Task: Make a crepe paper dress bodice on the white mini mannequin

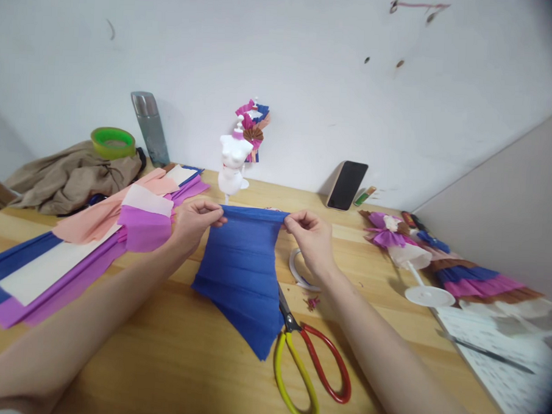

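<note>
A piece of blue crepe paper [241,266] hangs between my two hands, its folded top edge stretched taut. My left hand [195,223] pinches the top left corner, and my right hand [312,236] pinches the top right one. Creases run across the sheet, and its lower edge slants down to a point at the right. Partly behind the paper lies a pair of scissors [290,320] with one yellow and one red handle. Just beyond the paper stands a small white mannequin [235,159] with a purple band at its neck. A white ring [296,272] is partly hidden by my right hand.
Crepe paper strips [92,223] in several colours cover the table's left side, near a brown cloth [71,180], a tape roll [113,144] and a flask [150,128]. A phone [347,184] leans at the back wall. Paper dresses [478,280] and a pen [491,354] lie right.
</note>
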`<state>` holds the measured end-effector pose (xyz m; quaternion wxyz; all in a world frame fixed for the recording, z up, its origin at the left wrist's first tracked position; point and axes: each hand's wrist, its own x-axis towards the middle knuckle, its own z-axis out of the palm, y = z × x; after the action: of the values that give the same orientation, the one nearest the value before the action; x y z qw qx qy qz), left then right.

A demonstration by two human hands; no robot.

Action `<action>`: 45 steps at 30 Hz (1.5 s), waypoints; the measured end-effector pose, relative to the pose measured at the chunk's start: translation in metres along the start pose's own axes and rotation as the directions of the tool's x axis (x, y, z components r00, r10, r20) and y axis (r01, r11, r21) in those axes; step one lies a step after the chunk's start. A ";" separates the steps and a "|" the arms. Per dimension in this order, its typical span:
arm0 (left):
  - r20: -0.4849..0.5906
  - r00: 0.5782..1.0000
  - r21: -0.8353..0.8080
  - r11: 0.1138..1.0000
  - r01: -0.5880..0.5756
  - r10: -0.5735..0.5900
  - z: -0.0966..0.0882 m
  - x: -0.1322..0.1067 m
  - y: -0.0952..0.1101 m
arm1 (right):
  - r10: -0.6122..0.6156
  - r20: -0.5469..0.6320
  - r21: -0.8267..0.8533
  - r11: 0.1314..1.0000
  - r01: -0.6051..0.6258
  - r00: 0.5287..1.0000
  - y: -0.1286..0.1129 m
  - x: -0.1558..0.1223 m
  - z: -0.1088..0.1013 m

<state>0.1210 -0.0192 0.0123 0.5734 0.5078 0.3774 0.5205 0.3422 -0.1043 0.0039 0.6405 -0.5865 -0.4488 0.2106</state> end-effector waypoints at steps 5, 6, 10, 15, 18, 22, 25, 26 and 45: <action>-0.017 1.000 -0.006 1.000 0.001 -0.001 0.001 0.000 -0.001 | 0.037 -0.005 0.047 0.998 -0.036 0.999 -0.001 -0.001 0.001; -0.021 1.000 -0.007 1.000 -0.002 0.002 0.002 0.000 -0.001 | 0.038 -0.004 0.052 0.998 -0.038 0.999 -0.001 -0.001 0.001; -0.033 0.999 -0.012 1.000 -0.019 0.018 0.002 -0.001 0.000 | 0.028 -0.010 0.055 0.998 -0.027 1.000 0.001 -0.001 0.002; -0.033 0.998 -0.013 0.999 -0.046 0.045 0.002 0.001 -0.003 | -0.029 0.002 0.045 0.999 0.029 1.000 0.005 -0.001 0.002; -0.015 0.995 0.020 0.995 -0.096 0.096 0.000 0.004 -0.008 | -0.112 0.023 0.056 0.992 0.111 0.993 0.007 -0.001 0.002; 0.012 0.980 0.109 0.974 -0.199 0.199 -0.006 0.008 -0.016 | -0.210 0.074 -0.028 0.977 0.213 0.975 0.011 -0.002 0.001; 0.040 0.952 0.201 0.931 -0.305 0.303 -0.010 0.010 -0.020 | -0.255 0.097 -0.099 0.959 0.264 0.962 0.014 -0.002 -0.001; 0.052 0.940 0.238 0.910 -0.340 0.338 -0.012 0.010 -0.021 | -0.265 0.098 -0.116 0.954 0.275 0.959 0.015 -0.002 -0.001; 0.307 0.736 0.637 0.444 -0.630 0.604 -0.017 0.007 -0.018 | -0.320 0.073 -0.256 0.909 0.328 0.945 0.018 0.001 -0.004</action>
<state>0.1095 -0.0080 -0.0077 0.1104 0.7967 0.3254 0.4972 0.3506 -0.1021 -0.0125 0.5759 -0.5808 -0.5732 0.0482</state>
